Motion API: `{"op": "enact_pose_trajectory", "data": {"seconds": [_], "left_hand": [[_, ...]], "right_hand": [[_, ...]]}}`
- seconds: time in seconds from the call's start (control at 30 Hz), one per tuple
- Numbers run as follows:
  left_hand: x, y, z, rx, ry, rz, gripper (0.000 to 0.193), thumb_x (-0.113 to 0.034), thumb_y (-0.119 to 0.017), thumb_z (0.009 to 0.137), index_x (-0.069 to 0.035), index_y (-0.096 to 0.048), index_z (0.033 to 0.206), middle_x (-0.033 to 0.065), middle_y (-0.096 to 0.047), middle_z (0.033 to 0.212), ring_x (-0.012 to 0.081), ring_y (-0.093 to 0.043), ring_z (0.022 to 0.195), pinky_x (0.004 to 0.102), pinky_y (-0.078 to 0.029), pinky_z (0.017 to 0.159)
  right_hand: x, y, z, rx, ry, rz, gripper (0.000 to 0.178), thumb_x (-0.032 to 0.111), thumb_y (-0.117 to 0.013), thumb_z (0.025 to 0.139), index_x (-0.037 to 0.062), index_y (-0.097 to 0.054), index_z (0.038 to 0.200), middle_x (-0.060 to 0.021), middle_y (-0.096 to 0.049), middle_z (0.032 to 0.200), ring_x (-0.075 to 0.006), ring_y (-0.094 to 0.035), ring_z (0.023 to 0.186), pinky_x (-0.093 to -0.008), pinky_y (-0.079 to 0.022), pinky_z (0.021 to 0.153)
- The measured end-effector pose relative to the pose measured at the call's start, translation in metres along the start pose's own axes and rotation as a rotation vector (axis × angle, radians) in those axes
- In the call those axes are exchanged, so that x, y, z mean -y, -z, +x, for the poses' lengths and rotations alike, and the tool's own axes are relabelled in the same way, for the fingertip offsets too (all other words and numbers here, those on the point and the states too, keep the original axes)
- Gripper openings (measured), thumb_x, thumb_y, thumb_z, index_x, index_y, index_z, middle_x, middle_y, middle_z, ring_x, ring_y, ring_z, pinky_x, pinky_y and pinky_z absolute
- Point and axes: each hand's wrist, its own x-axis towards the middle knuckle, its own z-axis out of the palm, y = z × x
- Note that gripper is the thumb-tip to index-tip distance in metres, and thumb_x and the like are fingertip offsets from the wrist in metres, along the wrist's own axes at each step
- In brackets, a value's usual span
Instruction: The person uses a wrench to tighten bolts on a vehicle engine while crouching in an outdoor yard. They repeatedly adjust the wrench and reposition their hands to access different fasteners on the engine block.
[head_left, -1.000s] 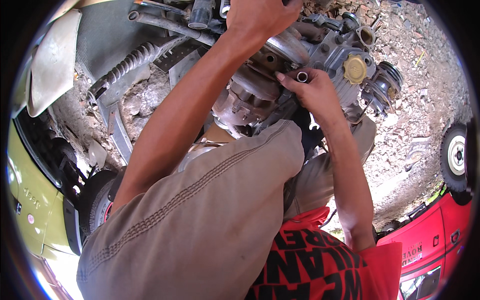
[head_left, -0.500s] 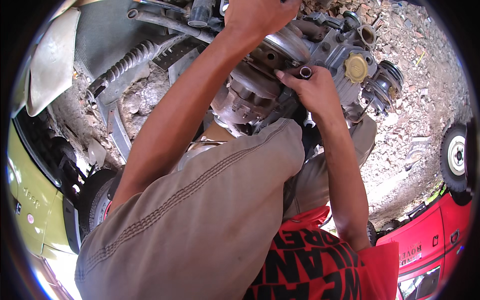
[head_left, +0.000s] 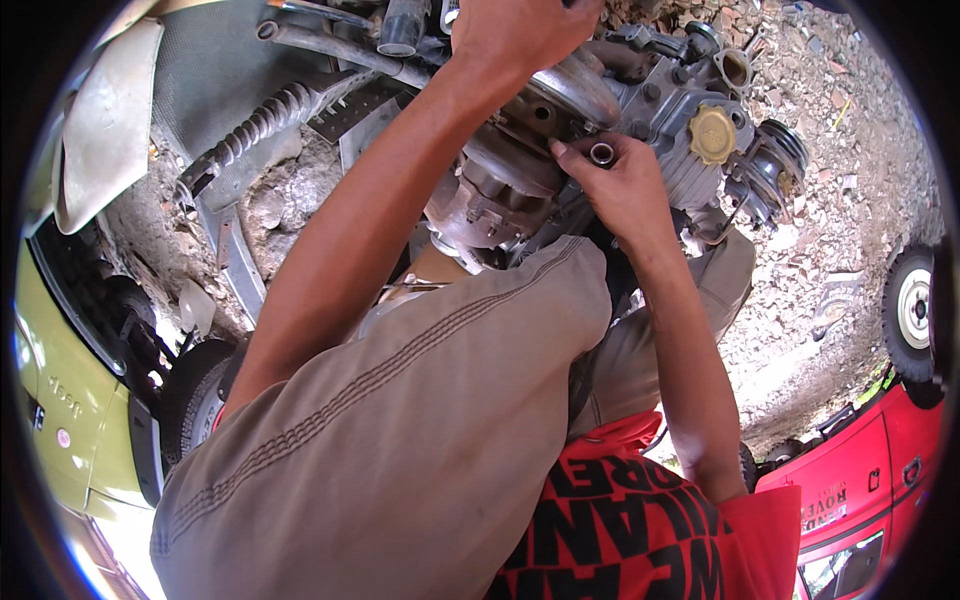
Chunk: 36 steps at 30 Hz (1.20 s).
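Note:
My right hand is closed on a metal socket, whose round hollow end shows between thumb and fingers. That hand is right beside the engine, just left of its yellow filler cap. Below and left of the socket is a rusty rounded metal housing. My left hand reaches to the top edge of the view, above a curved silver-grey metal part. Its fingers are mostly cut off or hidden, so its grip does not show.
A metal pipe and a coil-shaped part lie left of my left forearm. My raised knee is close under the engine. A pulley juts out over gravel. Green and red vehicles stand at the sides.
My right hand has shifted slightly left with the socket, and the socket's open end has tipped a little. My left hand has stayed nearly in place.

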Motion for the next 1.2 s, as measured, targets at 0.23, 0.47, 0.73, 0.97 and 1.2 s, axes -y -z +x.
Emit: {"op": "enact_pose_trajectory", "data": {"seconds": [0.23, 0.47, 0.73, 0.97, 1.2], "left_hand": [[0.0, 0.002, 0.0, -0.001, 0.014, -0.02, 0.035, -0.032, -0.062, 0.082, 0.001, -0.07, 0.093, 0.0277, -0.068, 0.086, 0.045, -0.067, 0.083, 0.0523, -0.054, 0.078], [-0.002, 0.002, 0.0, 0.006, 0.033, -0.018, 0.035, -0.032, -0.062, 0.083, 0.0, -0.069, 0.093, 0.0272, -0.069, 0.085, 0.0448, -0.067, 0.083, 0.0524, -0.054, 0.077], [-0.005, 0.007, -0.003, -0.015, 0.011, -0.024, 0.034, -0.032, -0.062, 0.083, 0.0, -0.07, 0.093, 0.026, -0.069, 0.084, 0.0447, -0.067, 0.081, 0.0517, -0.054, 0.075], [-0.004, 0.003, 0.0, 0.012, 0.043, -0.036, 0.033, -0.031, -0.063, 0.083, 0.0, -0.07, 0.093, 0.0252, -0.069, 0.082, 0.0438, -0.067, 0.08, 0.0512, -0.054, 0.074], [-0.002, 0.003, -0.001, -0.023, 0.02, -0.025, 0.033, -0.031, -0.064, 0.084, 0.0, -0.07, 0.093, 0.0249, -0.069, 0.083, 0.0439, -0.067, 0.08, 0.0515, -0.054, 0.073]], "right_hand": [[0.005, 0.002, -0.004, 0.061, -0.037, 0.165, 0.037, 0.027, -0.078, 0.085, -0.007, -0.072, 0.099, -0.0031, -0.066, 0.08, -0.0098, -0.054, 0.073, -0.0266, -0.044, 0.069], [-0.003, -0.005, -0.002, 0.014, -0.05, 0.194, 0.038, 0.028, -0.077, 0.086, -0.0075, -0.072, 0.098, -0.0037, -0.066, 0.08, -0.0104, -0.054, 0.073, -0.0277, -0.044, 0.069], [0.007, 0.003, -0.003, 0.035, -0.06, 0.05, 0.036, 0.027, -0.078, 0.085, -0.0072, -0.072, 0.095, -0.0031, -0.065, 0.076, -0.0107, -0.052, 0.069, -0.0288, -0.043, 0.067], [-0.008, -0.001, 0.005, 0.041, -0.056, 0.2, 0.037, 0.026, -0.08, 0.085, -0.0074, -0.073, 0.098, -0.0048, -0.069, 0.081, -0.0108, -0.055, 0.073, -0.0287, -0.045, 0.07], [-0.002, 0.0, 0.0, 0.049, -0.079, 0.134, 0.036, 0.026, -0.08, 0.085, -0.0063, -0.073, 0.098, -0.0042, -0.069, 0.08, -0.0099, -0.054, 0.072, -0.0279, -0.045, 0.069]]}}
